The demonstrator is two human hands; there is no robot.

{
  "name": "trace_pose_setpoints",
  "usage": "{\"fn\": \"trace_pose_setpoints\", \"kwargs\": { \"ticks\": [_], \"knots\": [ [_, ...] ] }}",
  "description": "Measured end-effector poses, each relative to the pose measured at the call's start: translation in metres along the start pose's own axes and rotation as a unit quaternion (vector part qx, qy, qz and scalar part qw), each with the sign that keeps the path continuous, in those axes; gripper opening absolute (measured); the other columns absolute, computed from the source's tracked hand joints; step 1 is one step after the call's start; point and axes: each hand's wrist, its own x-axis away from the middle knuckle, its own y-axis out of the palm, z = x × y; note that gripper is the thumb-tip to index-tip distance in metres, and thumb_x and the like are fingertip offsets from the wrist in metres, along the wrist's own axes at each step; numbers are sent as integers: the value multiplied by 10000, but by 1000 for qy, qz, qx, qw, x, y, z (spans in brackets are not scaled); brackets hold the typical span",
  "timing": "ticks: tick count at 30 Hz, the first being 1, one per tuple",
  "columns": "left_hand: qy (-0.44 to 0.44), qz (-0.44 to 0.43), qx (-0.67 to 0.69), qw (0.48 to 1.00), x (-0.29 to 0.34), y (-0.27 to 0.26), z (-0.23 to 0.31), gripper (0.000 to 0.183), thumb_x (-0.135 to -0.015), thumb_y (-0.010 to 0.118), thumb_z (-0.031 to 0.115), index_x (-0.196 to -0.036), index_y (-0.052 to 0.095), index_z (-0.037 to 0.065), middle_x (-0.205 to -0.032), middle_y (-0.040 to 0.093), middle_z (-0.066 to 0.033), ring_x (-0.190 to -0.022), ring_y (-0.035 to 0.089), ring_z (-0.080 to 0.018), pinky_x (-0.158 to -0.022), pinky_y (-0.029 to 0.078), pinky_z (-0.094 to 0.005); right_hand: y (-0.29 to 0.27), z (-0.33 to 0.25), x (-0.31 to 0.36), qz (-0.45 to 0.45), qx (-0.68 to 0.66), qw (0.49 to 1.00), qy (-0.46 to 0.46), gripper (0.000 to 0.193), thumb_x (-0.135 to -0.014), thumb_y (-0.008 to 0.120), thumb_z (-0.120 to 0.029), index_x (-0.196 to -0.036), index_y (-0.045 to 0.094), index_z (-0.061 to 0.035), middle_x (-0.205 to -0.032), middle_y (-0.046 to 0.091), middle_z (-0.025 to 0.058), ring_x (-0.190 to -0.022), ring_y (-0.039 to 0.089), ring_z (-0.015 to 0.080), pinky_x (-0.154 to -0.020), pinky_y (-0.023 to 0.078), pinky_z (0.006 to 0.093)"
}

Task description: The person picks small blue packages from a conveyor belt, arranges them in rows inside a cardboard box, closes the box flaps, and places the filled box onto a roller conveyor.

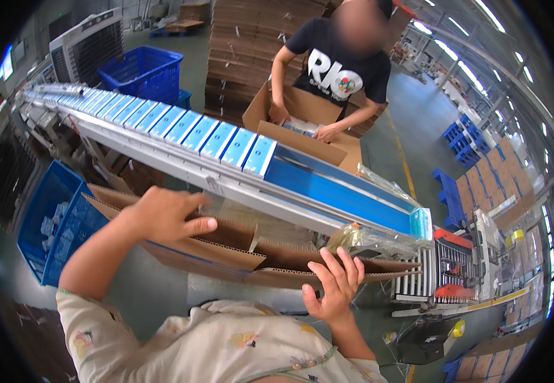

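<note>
From afar I see the left hand (165, 214) at nine o'clock and right hand (332, 290) at five, both spread, the carton (194, 252) unsealed, blue-and-white boxes (219, 142) left outside it at ten.

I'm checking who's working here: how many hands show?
4. The person's left hand and right hand are at the near box; the co-worker's right hand and the co-worker's left hand are at the far box, across the belt. Others may be hidden.

head: fisheye, head-worn | looks down and ahead | hands (167, 213) (335, 287) near
</note>
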Motion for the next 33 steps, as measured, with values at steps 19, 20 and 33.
{"fn": "trace_pose_setpoints", "kwargs": {
  "ticks": [19,20,33],
  "knots": [
    [32,-20,-3,999,3,-8,-52,421,-760,622,240,-1135,478,112,-874,578,-97,-733,588,-277,-640,466,-371,8,-49,-8,37,-63,997,11,265,-725,471,-387,-697,564,-141,-630,465,13,-689,438,197,-851,271,406],
    [41,-15,3,999,6,-11,-57,415,-762,621,235,-1129,480,105,-882,569,-98,-728,586,-279,-639,468,-371,9,-55,-9,40,-59,997,17,259,-727,474,-388,-694,567,-149,-622,467,3,-688,440,187,-849,272,396],
    [154,-62,15,986,70,-50,-136,243,-810,565,257,-883,498,35,-651,562,-183,-681,569,-362,-596,455,-429,-2,-134,-40,99,-120,985,75,359,-716,471,-410,-501,520,-126,-483,398,21,-546,414,199,-780,323,386]
  ]
}}
